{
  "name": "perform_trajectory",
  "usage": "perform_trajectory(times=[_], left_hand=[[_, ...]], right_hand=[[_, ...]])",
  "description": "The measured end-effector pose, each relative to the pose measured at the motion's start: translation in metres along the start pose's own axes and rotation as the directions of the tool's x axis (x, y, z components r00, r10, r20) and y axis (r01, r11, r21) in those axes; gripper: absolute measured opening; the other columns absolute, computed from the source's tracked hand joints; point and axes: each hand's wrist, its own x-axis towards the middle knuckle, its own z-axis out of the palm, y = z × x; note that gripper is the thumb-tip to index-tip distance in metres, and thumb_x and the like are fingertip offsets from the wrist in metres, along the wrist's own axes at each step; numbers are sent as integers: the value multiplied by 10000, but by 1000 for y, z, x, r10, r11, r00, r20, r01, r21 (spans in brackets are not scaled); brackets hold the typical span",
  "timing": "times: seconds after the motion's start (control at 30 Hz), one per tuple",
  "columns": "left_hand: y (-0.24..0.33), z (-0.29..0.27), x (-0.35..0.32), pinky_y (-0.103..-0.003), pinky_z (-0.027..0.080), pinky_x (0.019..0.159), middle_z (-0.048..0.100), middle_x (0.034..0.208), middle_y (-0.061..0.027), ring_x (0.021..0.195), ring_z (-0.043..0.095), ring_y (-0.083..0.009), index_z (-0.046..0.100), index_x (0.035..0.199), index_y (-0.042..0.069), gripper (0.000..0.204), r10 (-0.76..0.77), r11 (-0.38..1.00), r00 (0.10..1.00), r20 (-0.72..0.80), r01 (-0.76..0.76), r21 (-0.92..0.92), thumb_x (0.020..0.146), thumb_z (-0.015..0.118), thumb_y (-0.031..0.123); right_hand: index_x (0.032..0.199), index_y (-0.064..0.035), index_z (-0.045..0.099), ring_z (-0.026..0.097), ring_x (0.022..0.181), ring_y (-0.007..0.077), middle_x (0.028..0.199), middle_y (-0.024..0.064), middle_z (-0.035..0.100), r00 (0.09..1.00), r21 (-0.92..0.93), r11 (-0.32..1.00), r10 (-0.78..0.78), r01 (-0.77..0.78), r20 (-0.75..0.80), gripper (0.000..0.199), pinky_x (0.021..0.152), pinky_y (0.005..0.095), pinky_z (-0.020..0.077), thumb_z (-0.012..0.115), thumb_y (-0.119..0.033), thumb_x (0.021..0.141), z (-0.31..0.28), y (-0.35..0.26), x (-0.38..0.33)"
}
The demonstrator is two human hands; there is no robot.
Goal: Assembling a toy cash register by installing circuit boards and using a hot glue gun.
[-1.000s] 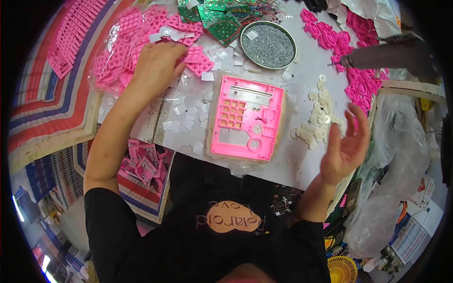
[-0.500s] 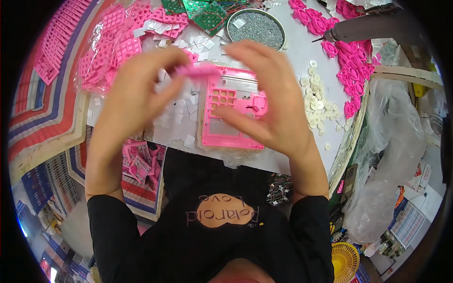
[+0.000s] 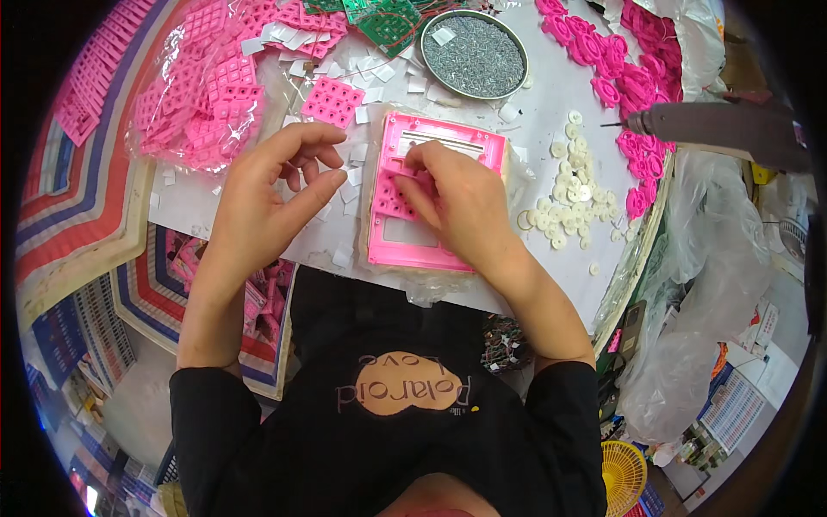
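A pink plastic case (image 3: pixel 419 256), open side up, lies on clear plastic wrap in the middle of the table. A pink keypad piece (image 3: pixel 392 203) covers the grid of square holes at its left. My right hand (image 3: pixel 465 198) is over the case, thumb and bent fingers closed at the keypad piece's upper right edge; the fingertips partly hide the contact. My left hand (image 3: pixel 276 185) hovers to the left of the case, fingers loosely curled and apart from the thumb, holding nothing. Beyond it a second pink keypad piece (image 3: pixel 332 102) lies flat on the table.
A round tin of small screws (image 3: pixel 475 60) stands behind the case, beside green circuit boards (image 3: pixel 383 26). Bagged pink keypads (image 3: pixel 202 103) lie far left. White discs (image 3: pixel 573 194) and pink oval parts (image 3: pixel 603 60) are on the right, where an electric screwdriver (image 3: pixel 706 129) juts in.
A blurred pink piece was by my left hand; a keypad piece now covers the case's grid. My right hand has come down onto it, and my left has moved slightly down. The screwdriver appears lower.
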Motion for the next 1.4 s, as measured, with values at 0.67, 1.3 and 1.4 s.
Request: perform_trajectory(times=[0.67, 1.3, 1.4], left_hand=[[-4, -25, -12, -230, 412, 639, 692, 902, -6, 749, 554, -70, 691, 1135, 22, 274, -2, 993, 985, -171, 22, 115, 868, 725, 78], [-46, -147, 198, -369, 536, 797, 739, 943, -131, 868, 706, -251, 720, 1068, 32, 308, 75, 659, 995, -73, 6, 752, 901, 689, 289], [-55, -140, 235, -418, 540, 816, 740, 946, -161, 898, 713, -315, 737, 1032, 39, 293, 10, 573, 996, -90, 69, 817, 878, 689, 284]], right_hand=[[1466, 48, 411, 314, 1464, 420, 1568, 245, 346, 915, -222, 960, -71, 172, 398, 931, 1146, 607, 269, 730, -518, 800, -20, -33, -26], [1431, 80, 443, 277, 1497, 403, 1557, 269, 353, 913, -241, 952, -79, 189, 400, 995, 1118, 706, 213, 703, -620, 774, -16, -33, -33], [1434, 41, 462, 301, 1485, 410, 1554, 250, 368, 944, -176, 969, -111, 172, 311, 945, 1105, 711, 222, 731, -582, 775, -23, -34, -33]])
